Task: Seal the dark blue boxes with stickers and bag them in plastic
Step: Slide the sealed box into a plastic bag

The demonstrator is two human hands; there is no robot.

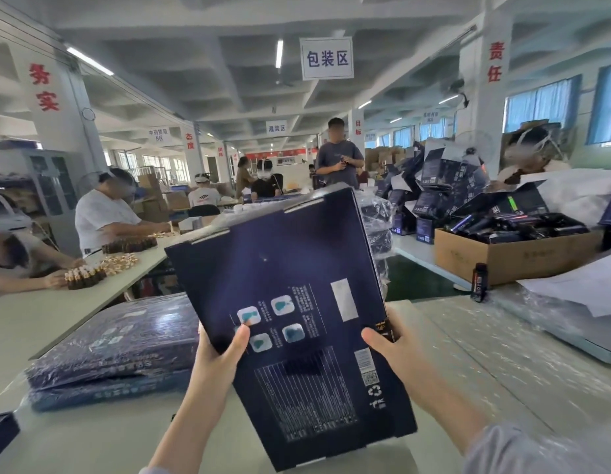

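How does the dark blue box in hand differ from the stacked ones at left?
The held flat dark blue cardboard box is bare; the stacked dark blue boxes are plastic-wrapped. The held box is tilted up, gripped by the left hand and right hand; the stacked boxes lie flat, untouched. Both look alike in colour and print.

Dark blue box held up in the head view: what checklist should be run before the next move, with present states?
1. Grip on dark blue box by left hand and right hand, opposite edges: ok.
2. Seal sticker applied: cannot tell, printed back faces camera.
3. Top flaps shut: cannot tell.
4. Clear plastic lying on table at right: ok.
5. Stack of bagged boxes at left, apart from the held box: ok.
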